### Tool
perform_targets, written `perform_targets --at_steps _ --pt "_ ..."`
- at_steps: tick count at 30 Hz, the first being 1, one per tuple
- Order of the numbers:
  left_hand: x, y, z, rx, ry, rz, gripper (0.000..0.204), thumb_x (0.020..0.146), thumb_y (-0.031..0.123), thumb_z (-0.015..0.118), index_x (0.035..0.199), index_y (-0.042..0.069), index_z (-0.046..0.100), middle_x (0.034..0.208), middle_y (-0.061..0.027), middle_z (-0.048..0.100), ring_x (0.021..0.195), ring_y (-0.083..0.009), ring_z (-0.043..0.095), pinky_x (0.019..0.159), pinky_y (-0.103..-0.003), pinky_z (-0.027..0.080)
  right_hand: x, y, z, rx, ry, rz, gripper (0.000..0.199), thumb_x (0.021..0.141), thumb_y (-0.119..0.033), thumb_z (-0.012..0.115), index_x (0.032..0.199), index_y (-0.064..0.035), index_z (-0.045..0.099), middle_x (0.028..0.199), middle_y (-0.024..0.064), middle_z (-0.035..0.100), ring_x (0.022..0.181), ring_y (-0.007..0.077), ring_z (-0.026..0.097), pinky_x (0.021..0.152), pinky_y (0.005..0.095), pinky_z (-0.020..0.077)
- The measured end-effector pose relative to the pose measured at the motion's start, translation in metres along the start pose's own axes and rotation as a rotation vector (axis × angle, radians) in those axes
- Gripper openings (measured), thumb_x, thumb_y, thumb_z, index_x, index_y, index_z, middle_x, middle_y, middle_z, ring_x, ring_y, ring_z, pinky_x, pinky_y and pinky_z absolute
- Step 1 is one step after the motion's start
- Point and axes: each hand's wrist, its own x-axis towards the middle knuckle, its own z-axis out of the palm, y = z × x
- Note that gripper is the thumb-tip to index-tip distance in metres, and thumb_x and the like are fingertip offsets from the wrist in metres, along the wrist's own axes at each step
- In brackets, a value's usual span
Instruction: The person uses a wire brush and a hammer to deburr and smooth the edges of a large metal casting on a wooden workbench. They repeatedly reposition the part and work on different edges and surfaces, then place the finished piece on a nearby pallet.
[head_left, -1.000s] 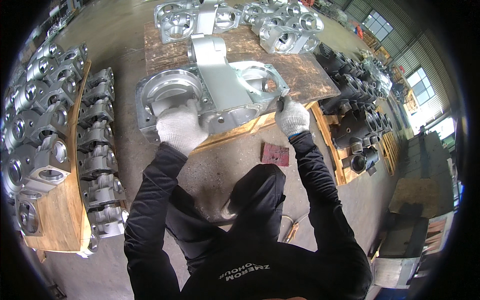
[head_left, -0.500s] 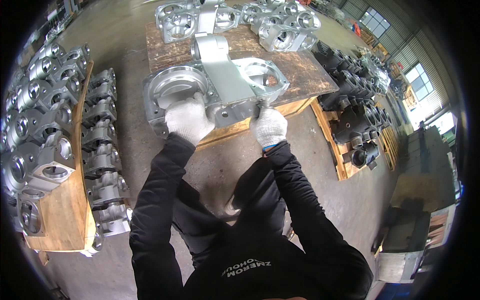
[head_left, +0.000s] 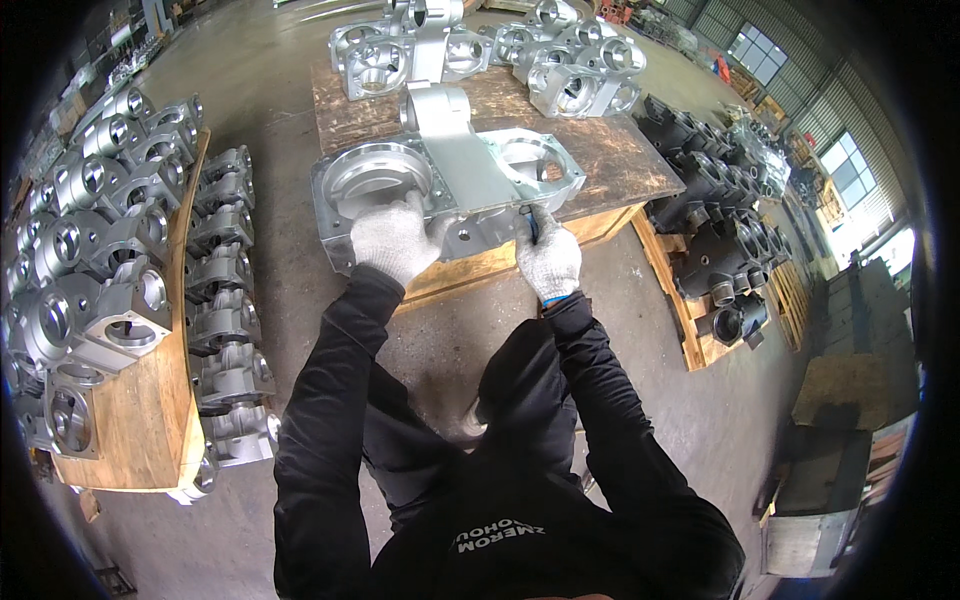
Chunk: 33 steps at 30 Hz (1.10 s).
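A large machined silver metal casting (head_left: 475, 182) rests near the front edge of a wooden-topped table (head_left: 640, 165). It has a round bore at each end, a flat bar across its middle and a ring at its far side. My left hand (head_left: 392, 242), in a white knit glove, grips the front wall beside the larger left bore, fingers over the rim. My right hand (head_left: 550, 262), gloved alike, is closed at the casting's front wall below the right bore. A small dark thing shows at its fingertips; its kind is unclear.
More silver castings (head_left: 575, 75) stand at the table's back. On the left, a wooden board (head_left: 150, 420) bears several castings, with another row (head_left: 228, 320) beside it. Dark cylindrical parts (head_left: 715, 255) sit on a pallet (head_left: 690, 345) to the right. Grey concrete floor lies between.
The whole scene has shifted slightly right and down in view. My right hand has turned a little at the front wall, showing the dark thing more; my left hand keeps its place on the casting.
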Motion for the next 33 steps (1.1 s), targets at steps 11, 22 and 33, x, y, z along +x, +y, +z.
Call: perform_targets --at_steps 11,22,33 --pt "0.001 0.0 -0.002 -0.007 -0.002 0.008 0.053 0.094 0.058 0.06 0.098 0.006 0.068 0.06 -0.0135 0.065 0.052 -0.0319 0.066 0.049 -0.045 0.051 -0.003 0.007 0.017 0.07 0.003 0.046 0.027 0.097 -0.026 0.062 0.115 -0.0068 0.069 0.078 0.0241 0.069 0.075 0.0449 0.069 0.067 0.0529 0.0546" --pt "0.001 0.001 -0.002 -0.006 0.007 0.01 0.04 0.102 0.044 0.053 0.094 0.007 0.067 0.064 -0.0121 0.067 0.051 -0.0317 0.066 0.05 -0.046 0.053 -0.009 -0.017 0.03 -0.104 0.104 0.028 0.022 0.097 -0.026 0.063 0.102 -0.0061 0.069 0.071 0.0202 0.069 0.067 0.0402 0.07 0.061 0.0488 0.0556" --pt "0.002 0.001 0.001 -0.072 0.078 -0.003 0.046 0.101 0.044 0.047 0.082 0.005 0.064 0.057 -0.0143 0.063 0.05 -0.0339 0.065 0.052 -0.048 0.052 -0.034 -0.084 0.05 0.0 0.136 -0.132 0.018 0.097 -0.018 0.061 0.094 -0.0012 0.067 0.069 0.0194 0.067 0.063 0.0415 0.067 0.061 0.0461 0.0556"
